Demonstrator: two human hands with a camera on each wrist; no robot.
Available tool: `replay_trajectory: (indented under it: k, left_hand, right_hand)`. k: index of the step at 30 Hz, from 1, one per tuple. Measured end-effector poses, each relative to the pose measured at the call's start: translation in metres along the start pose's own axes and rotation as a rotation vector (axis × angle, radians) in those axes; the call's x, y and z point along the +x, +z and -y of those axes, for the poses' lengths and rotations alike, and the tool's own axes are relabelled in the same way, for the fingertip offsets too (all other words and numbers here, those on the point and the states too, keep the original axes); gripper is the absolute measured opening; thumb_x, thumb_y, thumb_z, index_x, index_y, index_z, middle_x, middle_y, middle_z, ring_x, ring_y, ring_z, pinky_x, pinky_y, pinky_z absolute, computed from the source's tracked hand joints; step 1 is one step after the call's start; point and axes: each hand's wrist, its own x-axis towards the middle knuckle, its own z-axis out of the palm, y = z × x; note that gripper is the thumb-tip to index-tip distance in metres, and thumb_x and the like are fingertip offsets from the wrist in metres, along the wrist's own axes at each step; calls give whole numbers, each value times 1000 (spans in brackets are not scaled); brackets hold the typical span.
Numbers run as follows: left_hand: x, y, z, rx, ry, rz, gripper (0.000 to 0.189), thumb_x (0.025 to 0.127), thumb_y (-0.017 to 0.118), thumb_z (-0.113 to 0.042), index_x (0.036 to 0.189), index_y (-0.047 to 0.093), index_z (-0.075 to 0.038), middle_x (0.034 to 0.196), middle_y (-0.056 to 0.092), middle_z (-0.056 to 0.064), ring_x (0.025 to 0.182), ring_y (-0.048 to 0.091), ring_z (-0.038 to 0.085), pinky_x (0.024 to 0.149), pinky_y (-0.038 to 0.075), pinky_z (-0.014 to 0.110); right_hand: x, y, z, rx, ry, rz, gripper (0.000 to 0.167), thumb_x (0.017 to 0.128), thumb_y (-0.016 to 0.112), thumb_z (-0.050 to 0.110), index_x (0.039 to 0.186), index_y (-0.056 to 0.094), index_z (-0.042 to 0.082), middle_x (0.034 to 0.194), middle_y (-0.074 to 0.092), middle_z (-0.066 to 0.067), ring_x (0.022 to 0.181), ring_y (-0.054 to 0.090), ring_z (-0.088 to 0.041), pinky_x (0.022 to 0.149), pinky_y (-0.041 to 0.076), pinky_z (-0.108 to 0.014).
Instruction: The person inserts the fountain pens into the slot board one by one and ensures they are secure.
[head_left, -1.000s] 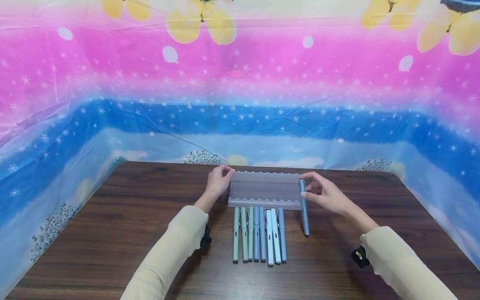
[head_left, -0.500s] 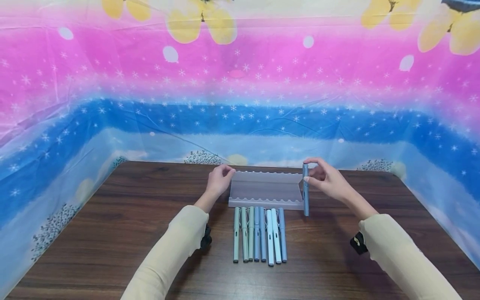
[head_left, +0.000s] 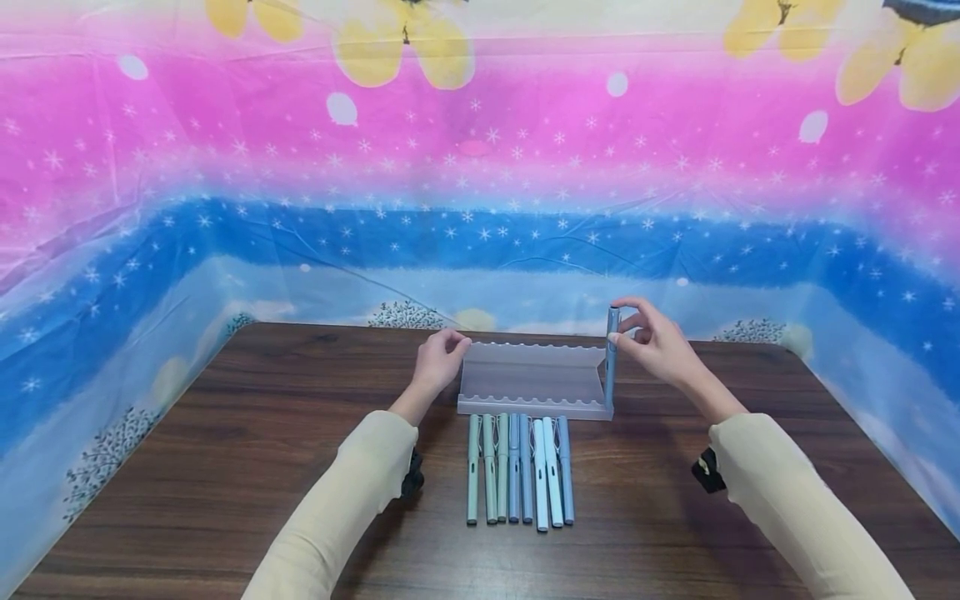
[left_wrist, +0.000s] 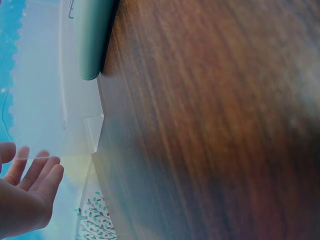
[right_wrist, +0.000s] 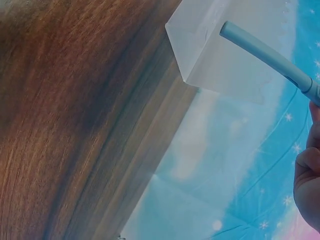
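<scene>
A clear plastic pen rack (head_left: pixel 531 372) with scalloped edges stands toward the back of the table. My left hand (head_left: pixel 438 358) pinches its upper left corner; in the left wrist view that hand's fingers (left_wrist: pixel 47 175) show at the panel's edge. My right hand (head_left: pixel 660 346) holds a blue-grey pen (head_left: pixel 611 367) near its top, between thumb and fingers. The pen is upright at the rack's right end, and its lower tip overlaps the front ledge. In the right wrist view, the lower part of the pen (right_wrist: pixel 267 56) slants across the rack (right_wrist: pixel 200 45).
Several capped pens lie side by side in front of the rack: green pens (head_left: pixel 491 475) at left, blue ones (head_left: pixel 514 475) in the middle, pale blue ones (head_left: pixel 541 483), then another blue pen (head_left: pixel 566 475). A patterned cloth (head_left: pixel 480 233) hangs behind the dark wooden table (head_left: pixel 300 417).
My right hand has raised the blue-grey pen from in front of the rack and moved it back, straightening it upright at the right end. My left hand has stayed in place.
</scene>
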Motion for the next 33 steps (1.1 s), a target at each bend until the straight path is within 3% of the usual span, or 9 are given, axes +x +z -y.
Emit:
replay_trajectory:
  k: [6,10,20,28,33]
  left_hand:
    - [0,0,0,-10,1,3,22,89,52,-20,98,60,-1,103,59,13,99,52,26,84,41,37]
    - [0,0,0,-10,1,1,22,89,52,-20,98,60,-1,103,59,13,100,52,26,85,41,37]
    - [0,0,1,-15,5,6,21,89,52,-19,97,60,-1,103,59,14,99,52,27,85,40,37]
    - [-1,-1,0,-11,8,2,20,89,53,-18,96,60,-1,102,59,13,98,52,26,84,41,37]
    - [0,-2,0,-9,14,3,20,89,53,-19,96,60,-1,102,59,13,97,53,26,83,41,37]
  right_hand:
    - [-1,2,17,-32,-37,-71,43,84,60,10,123,43,13,86,61,-12,46,45,-17,42,36,-28]
    - [-5,5,29,-20,-72,-90,43,82,60,2,122,44,6,85,60,-17,47,46,-18,42,37,-28]
    - [0,13,-11,-4,-28,-55,42,84,61,14,122,44,17,87,61,-11,62,59,-19,50,45,-35]
    - [1,16,-19,48,1,8,43,85,59,12,124,41,13,89,59,-14,75,61,-32,60,48,-39]
    - [2,17,-15,14,-2,38,42,85,59,9,123,41,8,89,58,-16,78,60,-30,64,47,-40]
